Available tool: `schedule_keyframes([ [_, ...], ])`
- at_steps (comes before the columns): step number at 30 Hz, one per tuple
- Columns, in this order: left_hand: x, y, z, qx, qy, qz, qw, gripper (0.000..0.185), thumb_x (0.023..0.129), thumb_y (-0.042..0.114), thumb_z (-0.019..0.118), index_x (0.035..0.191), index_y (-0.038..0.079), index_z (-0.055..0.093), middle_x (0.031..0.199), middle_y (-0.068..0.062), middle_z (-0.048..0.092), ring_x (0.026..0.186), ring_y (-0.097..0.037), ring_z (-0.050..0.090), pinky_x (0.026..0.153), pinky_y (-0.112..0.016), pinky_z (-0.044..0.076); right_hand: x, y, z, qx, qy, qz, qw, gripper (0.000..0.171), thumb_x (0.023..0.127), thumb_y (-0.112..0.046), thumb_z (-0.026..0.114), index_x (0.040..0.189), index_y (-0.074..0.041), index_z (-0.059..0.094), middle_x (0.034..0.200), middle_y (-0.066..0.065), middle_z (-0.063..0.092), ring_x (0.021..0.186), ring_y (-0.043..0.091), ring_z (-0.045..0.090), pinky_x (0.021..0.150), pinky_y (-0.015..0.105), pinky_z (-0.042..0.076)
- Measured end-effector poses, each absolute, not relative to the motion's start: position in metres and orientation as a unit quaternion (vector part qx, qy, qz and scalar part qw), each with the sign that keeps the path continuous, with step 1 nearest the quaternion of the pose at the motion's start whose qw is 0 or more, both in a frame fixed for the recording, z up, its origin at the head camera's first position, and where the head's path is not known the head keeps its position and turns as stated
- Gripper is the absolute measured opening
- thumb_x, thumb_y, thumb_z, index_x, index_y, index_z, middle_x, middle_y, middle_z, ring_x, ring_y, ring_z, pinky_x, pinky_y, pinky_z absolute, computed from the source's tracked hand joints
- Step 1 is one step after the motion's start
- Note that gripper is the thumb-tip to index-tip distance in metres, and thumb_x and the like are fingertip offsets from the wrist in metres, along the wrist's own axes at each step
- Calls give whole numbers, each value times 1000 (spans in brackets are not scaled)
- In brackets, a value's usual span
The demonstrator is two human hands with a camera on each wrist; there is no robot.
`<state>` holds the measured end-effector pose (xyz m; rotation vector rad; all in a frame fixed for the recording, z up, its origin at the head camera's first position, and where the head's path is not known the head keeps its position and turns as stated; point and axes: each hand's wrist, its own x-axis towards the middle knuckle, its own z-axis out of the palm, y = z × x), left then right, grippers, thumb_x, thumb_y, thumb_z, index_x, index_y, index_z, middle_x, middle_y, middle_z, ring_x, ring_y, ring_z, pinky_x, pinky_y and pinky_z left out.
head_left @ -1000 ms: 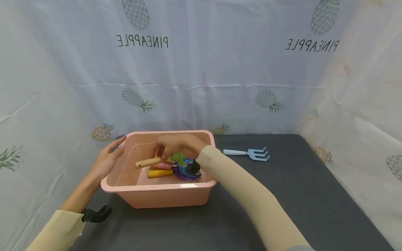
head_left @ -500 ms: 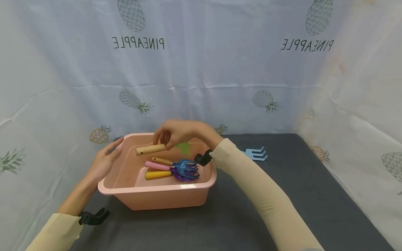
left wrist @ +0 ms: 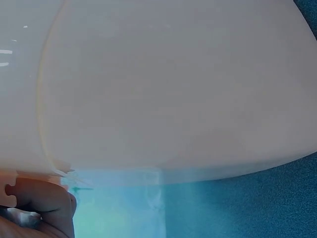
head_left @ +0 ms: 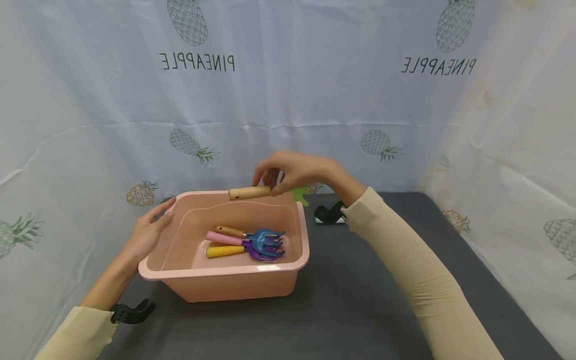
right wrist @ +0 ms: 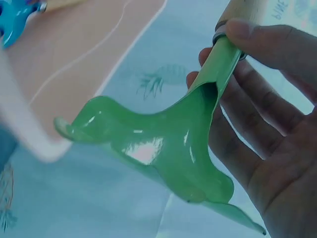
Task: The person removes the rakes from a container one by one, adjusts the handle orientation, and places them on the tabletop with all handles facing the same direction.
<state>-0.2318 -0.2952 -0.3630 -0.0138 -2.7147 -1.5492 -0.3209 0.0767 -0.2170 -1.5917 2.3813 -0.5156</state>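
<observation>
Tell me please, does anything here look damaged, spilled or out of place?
Yes, one oddity: the PINEAPPLE lettering on the back curtain reads mirrored, perhaps because its reverse side faces out. I see no spill, and the pink tub and held green tool show no visible damage.

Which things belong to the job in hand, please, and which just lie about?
Likely the job:
green wooden-handled rake in the right hand
rectangular pink plastic tub the left hand grips
blue and purple rakes inside it

Seemingly surroundings:
white pineapple-print cloth
dark grey table

right hand (head_left: pixel 291 172) raised, fingers (right wrist: pixel 267 99) curled
</observation>
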Motion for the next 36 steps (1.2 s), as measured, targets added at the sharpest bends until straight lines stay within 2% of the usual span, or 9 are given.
schedule_keyframes([
  [3, -231, -298, -364, -3, -867, -498, 6, 65, 111, 47, 41, 166, 18, 23, 170, -23, 21, 129, -13, 57, 82, -6, 49, -320, 90, -213, -535, 823, -162, 100, 30, 92, -6, 74, 121, -12, 72, 114, 6, 73, 104, 17, 70, 95, 35, 58],
  [5, -230, -299, -365, 0, -869, -494, 6, 64, 111, 47, 40, 166, 19, 23, 170, -23, 22, 124, -4, 55, 81, -6, 49, -321, 99, -212, -533, 827, -155, 91, 30, 91, -6, 74, 121, -12, 72, 114, 5, 74, 104, 17, 70, 94, 35, 58],
  [8, -230, -300, -367, 1, -869, -495, 5, 64, 111, 47, 39, 167, 19, 22, 170, -23, 23, 132, -20, 58, 81, -6, 49, -322, 113, -211, -526, 833, -151, 89, 29, 92, -6, 74, 120, -12, 73, 113, 6, 74, 103, 18, 70, 93, 37, 59],
  [10, -230, -299, -367, 0, -869, -494, 3, 64, 111, 48, 39, 167, 20, 21, 170, -23, 22, 143, -38, 47, 80, -5, 48, -323, 123, -211, -515, 840, -150, 89, 28, 92, -6, 74, 120, -12, 73, 113, 5, 75, 102, 18, 71, 92, 37, 60],
  [12, -230, -298, -367, 0, -868, -497, 2, 64, 111, 48, 38, 167, 20, 21, 170, -23, 22, 147, -46, 39, 79, -5, 48, -323, 132, -211, -501, 849, -145, 88, 28, 93, -6, 74, 120, -13, 73, 114, 5, 75, 104, 18, 71, 93, 37, 60],
  [21, -231, -295, -367, 3, -866, -501, 6, 63, 111, 47, 38, 166, 20, 22, 170, -23, 21, 146, -46, 40, 79, -5, 49, -326, 173, -228, -453, 877, -136, 86, 30, 91, -4, 76, 119, -13, 74, 110, 3, 76, 102, 18, 72, 92, 41, 61],
  [24, -232, -295, -368, 8, -866, -499, 6, 63, 111, 48, 39, 166, 21, 23, 169, -24, 23, 138, -34, 52, 79, -6, 50, -328, 186, -235, -439, 884, -137, 88, 31, 91, -3, 75, 120, -13, 74, 110, 3, 76, 102, 19, 72, 91, 42, 61],
  [28, -232, -296, -368, 9, -869, -494, 6, 63, 111, 47, 40, 166, 20, 24, 168, -25, 25, 132, -22, 56, 80, -8, 51, -329, 202, -243, -425, 886, -155, 98, 32, 92, -3, 75, 121, -14, 73, 109, 3, 76, 102, 19, 72, 92, 42, 60],
  [36, -236, -296, -366, 2, -866, -499, 0, 63, 111, 48, 38, 166, 22, 22, 169, -24, 23, 141, -37, 49, 80, -7, 49, -332, 232, -255, -403, 893, -172, 104, 32, 93, -4, 75, 124, -14, 71, 109, 3, 76, 102, 20, 73, 92, 44, 60],
])
